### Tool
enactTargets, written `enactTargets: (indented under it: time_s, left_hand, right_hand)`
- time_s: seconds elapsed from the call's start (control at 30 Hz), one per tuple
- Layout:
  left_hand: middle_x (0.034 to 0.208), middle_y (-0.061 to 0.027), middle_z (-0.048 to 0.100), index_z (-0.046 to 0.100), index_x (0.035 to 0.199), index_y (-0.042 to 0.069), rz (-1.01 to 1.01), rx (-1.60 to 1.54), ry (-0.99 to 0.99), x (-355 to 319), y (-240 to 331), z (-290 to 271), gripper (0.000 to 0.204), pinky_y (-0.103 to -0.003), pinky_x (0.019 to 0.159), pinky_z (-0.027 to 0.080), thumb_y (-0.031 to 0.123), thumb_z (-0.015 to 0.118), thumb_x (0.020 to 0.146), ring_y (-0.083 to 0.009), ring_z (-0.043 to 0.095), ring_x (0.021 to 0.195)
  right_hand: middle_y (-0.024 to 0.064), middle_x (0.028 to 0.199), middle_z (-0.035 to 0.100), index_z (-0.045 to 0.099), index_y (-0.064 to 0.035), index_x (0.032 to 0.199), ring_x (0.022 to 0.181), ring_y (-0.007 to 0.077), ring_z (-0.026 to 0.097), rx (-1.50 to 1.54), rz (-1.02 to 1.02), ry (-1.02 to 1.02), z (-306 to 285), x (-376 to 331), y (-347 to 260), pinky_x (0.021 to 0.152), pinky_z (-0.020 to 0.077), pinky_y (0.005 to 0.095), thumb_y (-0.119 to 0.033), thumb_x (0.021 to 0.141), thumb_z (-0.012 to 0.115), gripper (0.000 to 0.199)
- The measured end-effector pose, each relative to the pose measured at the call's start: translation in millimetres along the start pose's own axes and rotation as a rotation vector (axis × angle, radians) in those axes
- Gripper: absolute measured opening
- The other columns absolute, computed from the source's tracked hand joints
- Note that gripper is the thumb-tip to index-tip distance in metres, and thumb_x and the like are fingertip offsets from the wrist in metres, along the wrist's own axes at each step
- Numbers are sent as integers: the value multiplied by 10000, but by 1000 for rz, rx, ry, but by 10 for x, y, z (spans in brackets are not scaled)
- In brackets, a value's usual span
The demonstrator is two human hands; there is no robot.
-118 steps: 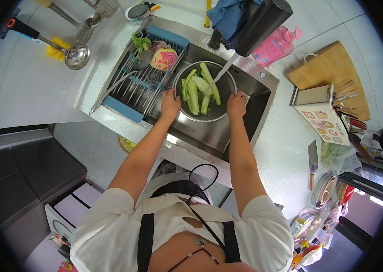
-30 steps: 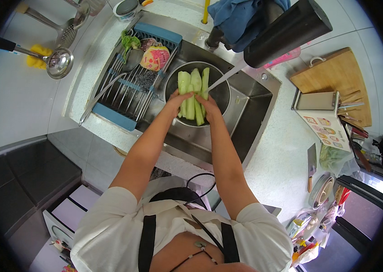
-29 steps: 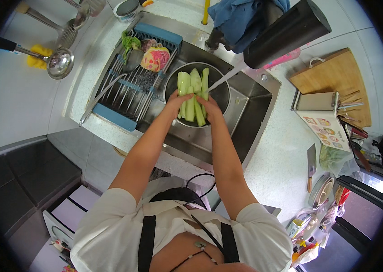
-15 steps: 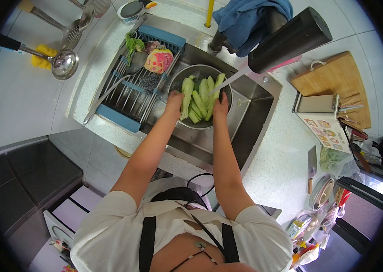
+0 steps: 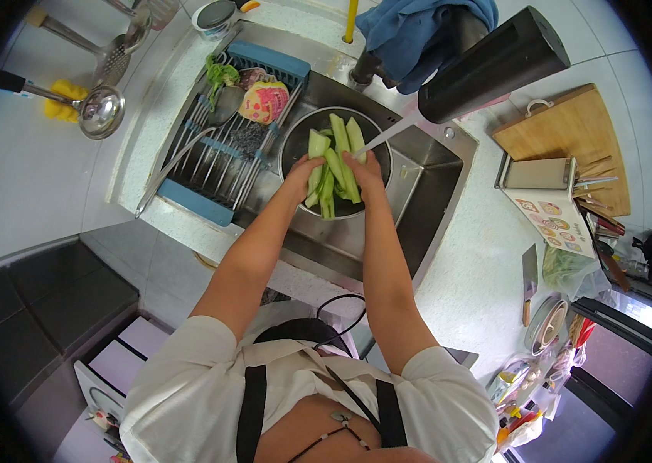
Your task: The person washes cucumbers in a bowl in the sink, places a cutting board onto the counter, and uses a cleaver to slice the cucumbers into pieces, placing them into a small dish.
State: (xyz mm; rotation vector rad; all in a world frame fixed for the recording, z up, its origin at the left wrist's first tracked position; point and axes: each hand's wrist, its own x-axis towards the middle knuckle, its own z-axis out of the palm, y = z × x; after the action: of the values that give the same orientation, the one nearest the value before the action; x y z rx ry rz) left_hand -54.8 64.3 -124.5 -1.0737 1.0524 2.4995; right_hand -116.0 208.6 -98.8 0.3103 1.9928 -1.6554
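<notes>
Long, pale green cut vegetable pieces [image 5: 335, 166] are bunched over a round metal bowl [image 5: 283, 148] in the sink. My left hand [image 5: 304, 176] is closed around the left side of the bunch. On the other side, my right hand [image 5: 367, 170] grips the pieces, its fingertips on top. Some ends stick out past the bowl's near edge. A stream of water [image 5: 387, 134] from the black faucet [image 5: 488, 69] falls beside my right fingers. The bowl's inside is mostly hidden beneath the pieces.
Left of the bowl, a drying rack [image 5: 201, 202] spans the sink [image 5: 411, 208], holding a steel ladle [image 5: 168, 179], leafy greens [image 5: 222, 75] and a netted sponge [image 5: 264, 103]. A cleaver [image 5: 529, 279] lies on the right counter, near a cutting board [image 5: 572, 143]. A blue cloth [image 5: 418, 38] hangs behind.
My hands have moved from the bowl's sides inward onto the vegetable pieces. The pieces are gathered closer together and lifted somewhat, with their near ends over the rim.
</notes>
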Motion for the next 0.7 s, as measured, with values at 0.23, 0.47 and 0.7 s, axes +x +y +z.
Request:
enactTargets:
  time_s: [0.23,0.47,0.7]
  left_hand:
    - [1028,-135,547,456,1151,-21,-95,-161,251,-98,166,-83,327,-415,846,448,124,427,859,-287,553,922]
    - [1356,-149,339,294,1346,70,193,-83,355,-416,86,275,522,-398,907,395,221,484,884,-308,429,1151]
    - [1295,-146,416,266,1359,92,42,71,224,-147,90,261,723,-405,856,447,395,627,811,-260,482,1114]
  right_hand:
    - [110,1089,579,502,-58,1205,963,228,562,-268,-124,282,-83,22,131,809,432,316,-203,808,613,437]
    - [184,1310,412,361,-80,1335,1169,322,434,-14,-224,48,22,483,639,957,350,359,-270,868,525,530]
    - [135,1234,489,363,-53,1316,1105,234,485,167,190,-64,153,183,380,898,389,315,-368,832,592,621]
